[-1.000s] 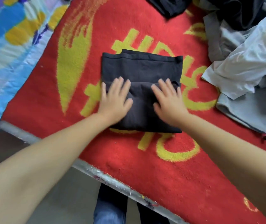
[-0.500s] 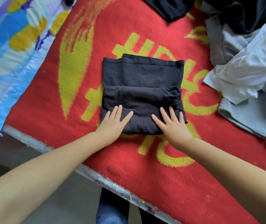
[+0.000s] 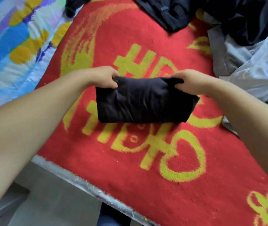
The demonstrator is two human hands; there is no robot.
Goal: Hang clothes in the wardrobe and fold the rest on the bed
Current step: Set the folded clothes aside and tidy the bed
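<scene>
Two hands, left hand (image 3: 103,77) and right hand (image 3: 189,82), grip folded black garment (image 3: 144,101) between them.

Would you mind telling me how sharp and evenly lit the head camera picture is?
Head view: soft, even light, no glare; the folded black garment gripped by the left hand and right hand looks slightly blurred; wide-angle distortion swells the forearms; the red blanket stays fairly crisp.
</scene>
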